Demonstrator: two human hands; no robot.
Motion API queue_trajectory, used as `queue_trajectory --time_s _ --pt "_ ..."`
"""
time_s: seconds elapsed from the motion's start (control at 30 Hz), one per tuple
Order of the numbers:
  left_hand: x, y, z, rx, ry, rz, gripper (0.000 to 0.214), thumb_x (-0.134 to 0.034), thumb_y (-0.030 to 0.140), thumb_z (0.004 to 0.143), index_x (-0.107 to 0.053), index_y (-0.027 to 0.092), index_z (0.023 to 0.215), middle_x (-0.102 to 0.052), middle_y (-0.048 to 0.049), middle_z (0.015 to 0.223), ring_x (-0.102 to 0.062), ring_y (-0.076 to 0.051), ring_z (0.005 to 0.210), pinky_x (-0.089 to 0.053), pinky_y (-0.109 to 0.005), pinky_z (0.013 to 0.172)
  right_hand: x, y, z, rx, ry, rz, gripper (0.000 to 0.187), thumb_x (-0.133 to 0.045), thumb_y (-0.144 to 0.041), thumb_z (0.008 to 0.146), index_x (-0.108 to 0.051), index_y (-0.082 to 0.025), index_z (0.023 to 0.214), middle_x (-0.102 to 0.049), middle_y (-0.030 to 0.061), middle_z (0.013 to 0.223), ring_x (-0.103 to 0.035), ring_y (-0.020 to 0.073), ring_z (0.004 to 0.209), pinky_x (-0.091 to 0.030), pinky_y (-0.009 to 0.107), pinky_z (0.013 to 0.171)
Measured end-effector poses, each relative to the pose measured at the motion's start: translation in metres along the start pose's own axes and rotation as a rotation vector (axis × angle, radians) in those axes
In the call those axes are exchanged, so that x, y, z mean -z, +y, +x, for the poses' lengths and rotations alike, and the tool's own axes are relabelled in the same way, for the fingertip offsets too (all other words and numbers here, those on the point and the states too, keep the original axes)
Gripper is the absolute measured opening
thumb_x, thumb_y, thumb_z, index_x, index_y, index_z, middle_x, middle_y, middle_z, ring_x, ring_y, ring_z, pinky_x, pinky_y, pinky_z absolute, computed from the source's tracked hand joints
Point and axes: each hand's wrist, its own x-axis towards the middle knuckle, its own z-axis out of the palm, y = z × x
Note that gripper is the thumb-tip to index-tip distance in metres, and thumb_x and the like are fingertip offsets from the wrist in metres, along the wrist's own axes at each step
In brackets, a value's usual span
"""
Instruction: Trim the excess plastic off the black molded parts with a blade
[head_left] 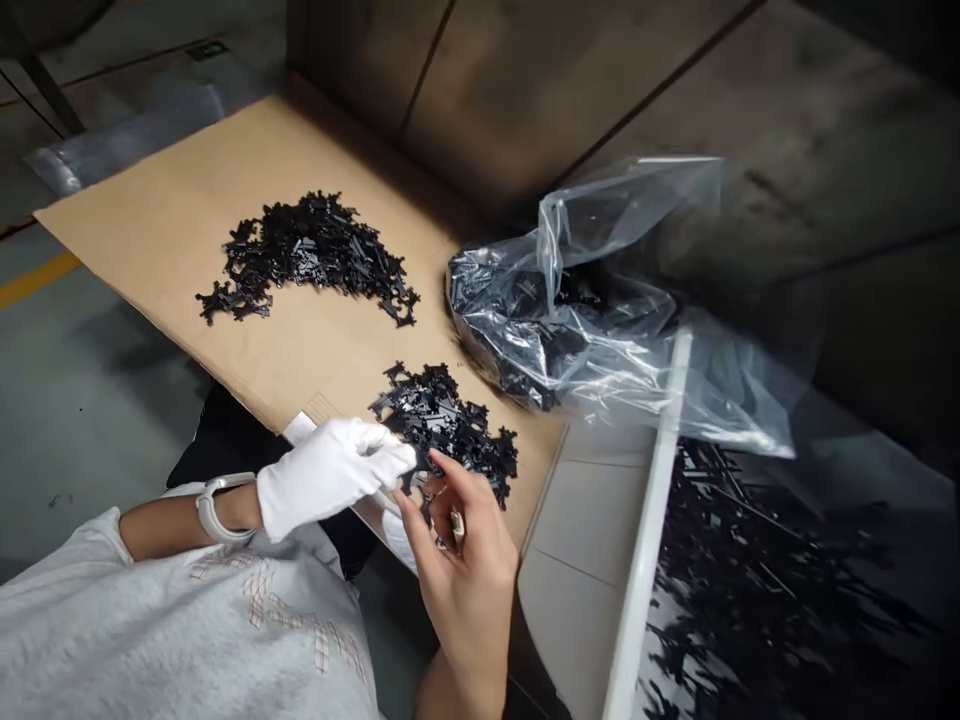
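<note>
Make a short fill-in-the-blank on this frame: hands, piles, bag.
1. The left hand wears a white ____.
2. The black parts lie in ____ separate piles on the cardboard sheet.
3. The clear plastic bag lies to the ____ of the piles.
4. The right hand is ____, with no covering.

Missing words: glove; two; right; bare

Dim overall, glare on plastic bag (600, 300), dark blurred right edge, soft focus throughout
</note>
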Motion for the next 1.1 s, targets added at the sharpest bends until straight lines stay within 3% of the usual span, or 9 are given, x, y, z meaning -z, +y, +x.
queue_trajectory --time_s 0.13,0.27,0.33,0.4,0.6,0.8,0.97,1.03,1.1 --pt "0.022 -0.023 0.011 -0.053 0.115 0.229 0.026 -0.06 0.035 0.104 -0.082 0.023 0.097 -0.087 -0.004 0.102 -0.081 -0.02 0.096 -0.064 -0.029 0.092 0.005 0.024 0.003 -0.045 -0.029 -0.199 0.03 -0.065 -0.041 0.111 -0.07 -0.026 0.137 -0.071 0.0052 0.099 -0.071 0.023 0.081 -0.063 0.037 0.071" --pt "0.076 -0.034 0.044 0.043 0.413 0.528 0.043 -0.05 0.032 0.109 -0.077 0.014 0.137 -0.077 -0.0209 0.14 -0.073 -0.035 0.131 -0.051 -0.049 0.122 0.014 0.053 0.007 -0.296 -0.025 -0.499 0.064 -0.046 -0.072 0.11 -0.072 -0.021 0.138 -0.072 0.0144 0.11 -0.073 0.0331 0.088 -0.057 0.043 0.067" --pt "0.101 -0.033 0.068 0.105 0.494 0.669 0.05 -0.05 0.036 0.109 -0.072 0.011 0.147 -0.073 -0.0269 0.142 -0.069 -0.044 0.135 -0.049 -0.058 0.12 0.017 0.062 0.01 -0.437 -0.063 -0.606 0.07 -0.038 -0.074 0.11 -0.072 -0.023 0.144 -0.071 0.0157 0.116 -0.074 0.0343 0.088 -0.055 0.042 0.063" --pt "0.117 -0.028 0.091 0.154 0.506 0.777 0.051 -0.052 0.041 0.108 -0.074 0.01 0.142 -0.072 -0.0293 0.141 -0.066 -0.049 0.136 -0.047 -0.06 0.118 0.018 0.066 0.01 -0.527 -0.094 -0.658 0.069 -0.036 -0.072 0.11 -0.069 -0.025 0.148 -0.07 0.0155 0.117 -0.075 0.0344 0.088 -0.055 0.042 0.064" --pt "0.126 -0.016 0.127 0.284 0.478 0.908 0.047 -0.057 0.033 0.101 -0.077 0.001 0.13 -0.073 -0.0331 0.135 -0.067 -0.051 0.129 -0.049 -0.055 0.106 0.02 0.059 0.001 -0.547 -0.057 -0.612 0.07 -0.04 -0.073 0.108 -0.066 -0.024 0.15 -0.071 0.0164 0.12 -0.077 0.0374 0.097 -0.057 0.043 0.067" --pt "0.141 -0.02 0.119 0.239 0.512 0.902 0.03 -0.065 0.039 0.098 -0.08 0.018 0.111 -0.079 -0.0162 0.125 -0.071 -0.037 0.118 -0.052 -0.044 0.102 0.031 0.047 -0.008 -0.476 0.044 -0.445 0.071 -0.047 -0.079 0.106 -0.07 -0.023 0.143 -0.07 0.0128 0.111 -0.074 0.0331 0.09 -0.059 0.047 0.078" --pt "0.132 -0.008 0.084 0.058 0.632 0.682 0.016 -0.072 0.035 0.093 -0.066 0.023 0.084 -0.077 -0.0086 0.103 -0.069 -0.028 0.1 -0.051 -0.04 0.095 0.026 0.027 0.002 -0.384 0.003 -0.092 0.042 -0.064 -0.059 0.108 -0.078 -0.025 0.129 -0.069 0.0054 0.095 -0.07 0.0245 0.081 -0.059 0.038 0.07" --pt "0.116 0.004 0.06 -0.041 0.555 0.449 0.022 -0.075 0.038 0.091 -0.062 0.023 0.08 -0.073 -0.0021 0.085 -0.064 -0.021 0.083 -0.05 -0.034 0.083 0.018 0.015 0.011 -0.354 -0.009 0.065 0.03 -0.068 -0.048 0.107 -0.08 -0.025 0.123 -0.069 0.0029 0.09 -0.067 0.0207 0.075 -0.057 0.034 0.065" --pt "0.099 0.017 0.034 -0.131 0.333 0.233 0.031 -0.08 0.044 0.089 -0.061 0.023 0.076 -0.066 0.0024 0.074 -0.057 -0.016 0.072 -0.048 -0.029 0.072 0.008 0.003 0.022 -0.317 -0.028 0.222 0.026 -0.071 -0.042 0.106 -0.079 -0.025 0.124 -0.07 0.0015 0.089 -0.064 0.0179 0.07 -0.055 0.031 0.062"
